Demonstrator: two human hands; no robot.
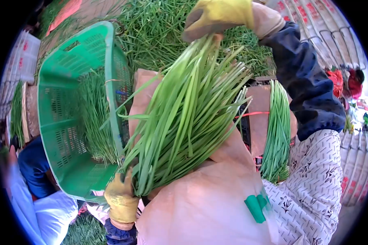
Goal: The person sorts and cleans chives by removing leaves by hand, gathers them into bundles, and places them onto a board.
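A large bunch of garlic chives (pixel 184 118) hangs slantwise across the middle, pale stem ends up and green leaves fanned down to the left. My right hand (pixel 218 18), in a yellow glove with a dark worn patch, is closed around its upper end. My left hand (pixel 122 194), also in a yellow glove, is low at the left beside the leaf tips and the crate's rim. Its visible fingers stand apart, partly hidden by leaves; whether it touches the leaves is unclear. Brown sheeting (pixel 208 200) with green tape (pixel 256 207) lies beneath the bunch.
A green plastic crate (pixel 55 163) at the left holds more chives (pixel 95 114). Loose greens (pixel 159 32) cover the ground beyond. Another chive bundle (pixel 277 130) lies at the right, beside a patterned trouser leg (pixel 310 183). Another person's blue sleeve (pixel 34 165) is at the far left.
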